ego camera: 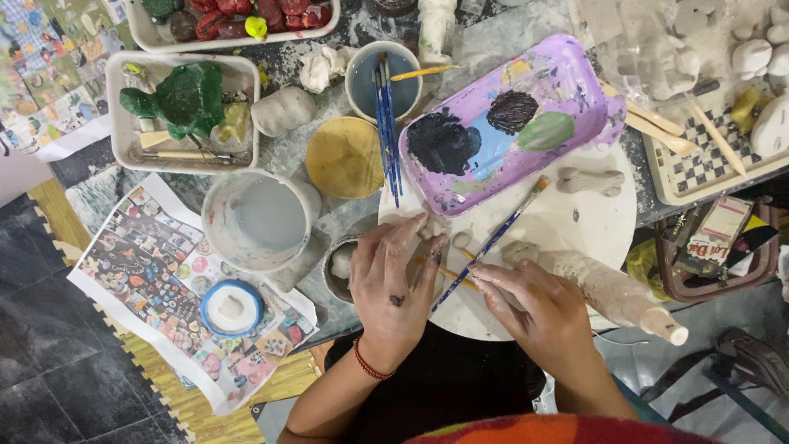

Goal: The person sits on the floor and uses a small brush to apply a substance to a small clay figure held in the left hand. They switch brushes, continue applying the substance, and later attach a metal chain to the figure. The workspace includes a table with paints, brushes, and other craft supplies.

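A purple tray smeared with black, blue and green paint lies far right of centre. Left of it stands a cup holding blue brushes, then a yellow lid. A white bucket sits left, beyond a printed sheet.

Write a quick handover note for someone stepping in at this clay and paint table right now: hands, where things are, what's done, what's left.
Left hand: resting on a small pale clay piece on the round white board, fingers curled over it.
Right hand: on the board beside it, by a blue-handled brush lying across the board; whether it grips the brush is unclear.
Purple paint tray holds black, blue and green paint.
More brushes stand in the grey cup.
Done: clay piece shaped.
Left: it shows no colour yet.
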